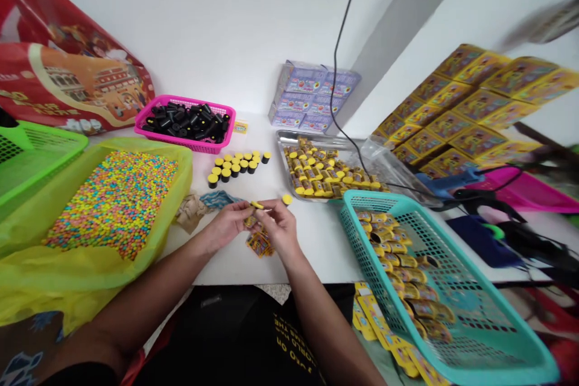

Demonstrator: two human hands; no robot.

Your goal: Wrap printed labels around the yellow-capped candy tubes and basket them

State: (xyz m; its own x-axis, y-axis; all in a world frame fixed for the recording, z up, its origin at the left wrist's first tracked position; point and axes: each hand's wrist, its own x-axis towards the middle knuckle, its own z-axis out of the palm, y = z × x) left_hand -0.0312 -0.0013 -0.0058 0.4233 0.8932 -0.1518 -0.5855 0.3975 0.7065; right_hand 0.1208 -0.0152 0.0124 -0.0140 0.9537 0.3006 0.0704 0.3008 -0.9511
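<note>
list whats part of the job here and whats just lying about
Part of the job: left hand, right hand, small yellow piece at their fingertips, printed labels below, yellow-capped black tubes, pink basket of black tubes, yellow bag of coloured pellets, teal basket of wrapped tubes.
Just lying about: red printed bag, crumpled brown paper, blue glue gun.

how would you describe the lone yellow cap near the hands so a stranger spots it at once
On the white table, find the steel tray of yellow-capped tubes. Just off its front left corner, by the right hand, lies one yellow cap, alone, unlike the black tubes grouped to its left.
</note>
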